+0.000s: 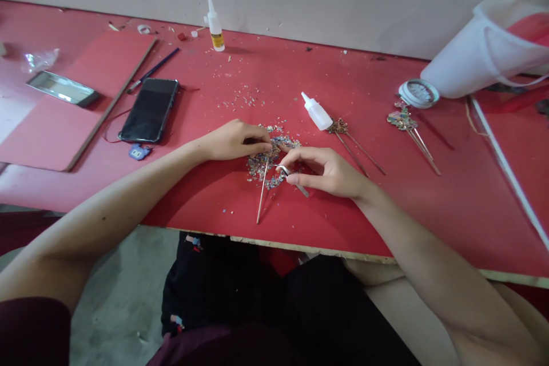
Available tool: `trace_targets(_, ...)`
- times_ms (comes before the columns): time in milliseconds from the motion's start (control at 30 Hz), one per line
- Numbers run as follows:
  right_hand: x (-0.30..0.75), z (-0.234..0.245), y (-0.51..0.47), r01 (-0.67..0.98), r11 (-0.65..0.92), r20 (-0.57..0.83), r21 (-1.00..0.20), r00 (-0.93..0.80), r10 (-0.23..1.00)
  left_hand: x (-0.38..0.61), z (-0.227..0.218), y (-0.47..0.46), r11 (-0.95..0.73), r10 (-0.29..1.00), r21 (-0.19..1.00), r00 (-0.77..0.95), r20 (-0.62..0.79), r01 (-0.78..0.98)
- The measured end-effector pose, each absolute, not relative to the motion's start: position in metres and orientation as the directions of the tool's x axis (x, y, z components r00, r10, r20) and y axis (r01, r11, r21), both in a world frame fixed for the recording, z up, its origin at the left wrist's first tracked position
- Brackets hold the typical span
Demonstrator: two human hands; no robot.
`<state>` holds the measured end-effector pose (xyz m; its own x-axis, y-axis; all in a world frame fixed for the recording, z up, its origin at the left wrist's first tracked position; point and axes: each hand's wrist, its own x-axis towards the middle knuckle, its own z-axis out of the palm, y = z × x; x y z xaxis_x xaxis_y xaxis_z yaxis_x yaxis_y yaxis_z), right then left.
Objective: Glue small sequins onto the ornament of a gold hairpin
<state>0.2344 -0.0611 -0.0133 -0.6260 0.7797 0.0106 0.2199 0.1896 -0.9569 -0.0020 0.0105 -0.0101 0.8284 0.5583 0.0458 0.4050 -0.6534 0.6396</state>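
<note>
Left hand (234,140) pinches top of thin stick (262,191) over pile of glitter bits (274,160), mid red table (206,194). Right hand (326,171) grips small metal tweezers (291,176), tips at pile. Glue bottle (316,112) lies just beyond; phone (149,110) well to the left.

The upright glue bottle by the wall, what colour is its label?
Yellow, on a white bottle standing upright; the head view shows it best.
</note>
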Motion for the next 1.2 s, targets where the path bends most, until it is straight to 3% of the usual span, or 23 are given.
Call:
trace_targets(567,0.2349,-0.0109,-0.0629,0.308,0.266,-0.001,-0.913,-0.654,0.756,-0.0020,-0.0104,0.0108,-0.670,0.549,0.631,0.833,0.066,0.392)
trace_targets(767,0.2370,-0.0115,-0.0622,0.311,0.175,-0.077,-0.934,-0.655,0.751,-0.0023,-0.0101,0.0105,-0.649,0.568,0.637,0.822,0.041,0.417)
trace_targets(1200,0.2343,-0.0116,-0.0611,0.269,0.169,-0.050,-0.948,-0.653,0.756,-0.0008,-0.0115,0.0103,-0.620,0.595,0.651,0.804,0.026,0.438)
